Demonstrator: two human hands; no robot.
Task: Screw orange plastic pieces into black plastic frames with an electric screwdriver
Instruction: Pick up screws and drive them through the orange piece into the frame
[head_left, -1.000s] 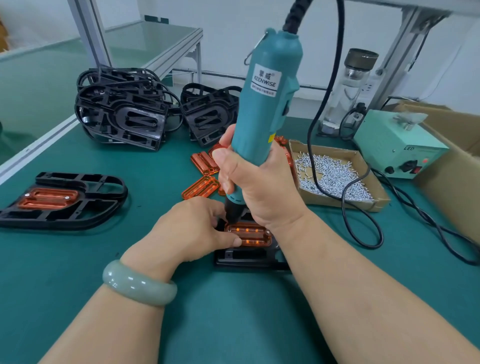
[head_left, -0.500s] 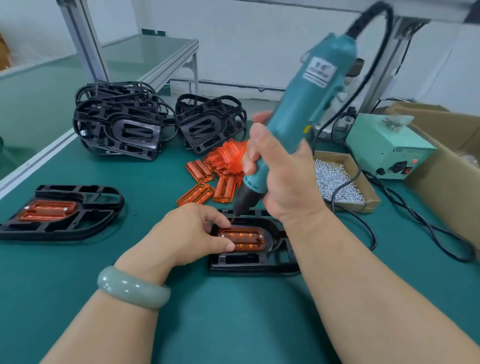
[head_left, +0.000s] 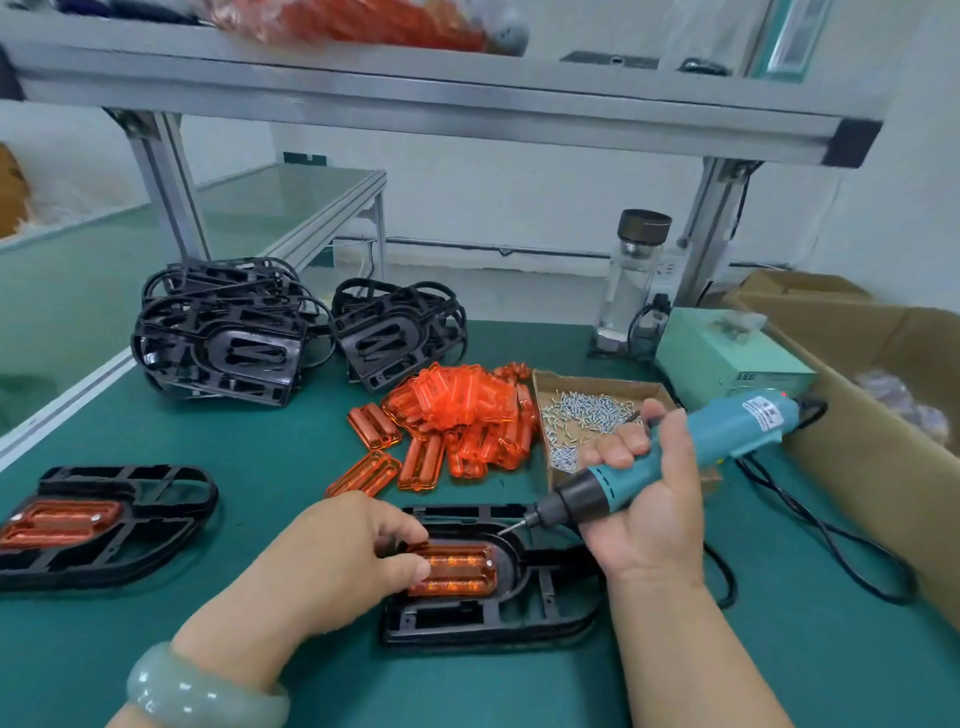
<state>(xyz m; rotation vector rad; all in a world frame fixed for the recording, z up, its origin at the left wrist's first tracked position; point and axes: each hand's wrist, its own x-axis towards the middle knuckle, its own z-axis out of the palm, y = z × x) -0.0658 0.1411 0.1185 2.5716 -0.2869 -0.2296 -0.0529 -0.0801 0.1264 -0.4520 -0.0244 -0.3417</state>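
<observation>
A black plastic frame (head_left: 483, 621) lies on the green mat in front of me with an orange piece (head_left: 460, 569) seated in it. My left hand (head_left: 332, 558) holds the left end of that orange piece, thumb and fingers curled round it. My right hand (head_left: 644, 499) grips the teal electric screwdriver (head_left: 691, 447), tilted almost flat, its bit hanging just above the frame's upper right part. A heap of loose orange pieces (head_left: 457, 415) lies behind the frame.
A cardboard tray of screws (head_left: 582, 413) sits right of the orange heap. Stacked black frames (head_left: 223, 338) stand at the back left, a finished frame (head_left: 104, 525) at the far left. A green power box (head_left: 727, 358), its cables and a large carton (head_left: 883, 415) fill the right side.
The screwdriver has lifted off the orange piece and swung down from upright to nearly flat, moving right. My left hand stays on the piece. The camera has tilted up.
</observation>
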